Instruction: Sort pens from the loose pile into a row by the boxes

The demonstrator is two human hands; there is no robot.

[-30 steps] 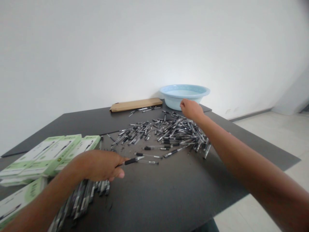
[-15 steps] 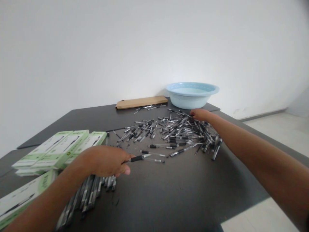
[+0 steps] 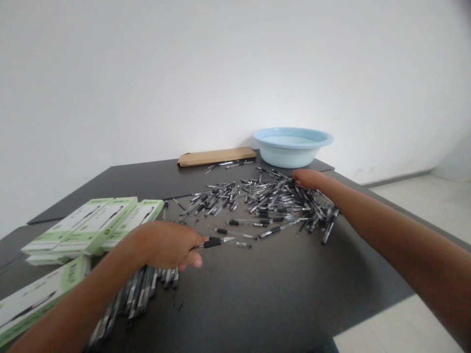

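Note:
My left hand (image 3: 169, 245) pinches an uncapped gel pen (image 3: 214, 242) with a black grip, its tip pointing right. Below that hand lies a bundle of pens (image 3: 138, 291), side by side and partly hidden by my wrist and forearm. My right hand (image 3: 307, 178) reaches to the far right of a loose pile of clear and black pens (image 3: 272, 196). Its fingers are closed at the pile's edge, and what they hold is hidden. A few single pens (image 3: 250, 222) lie at the near side of the pile.
Green and white pen boxes (image 3: 84, 223) stand stacked at left, with another box (image 3: 40, 299) nearer. A light blue basin (image 3: 292, 152) sits at the back right of the dark table (image 3: 257, 299). Beside it lie a flat brown cardboard piece (image 3: 217, 156) and several pens.
The view has shifted slightly. My left hand has moved a little to the right with the pen; my right hand stays at the far edge of the pile.

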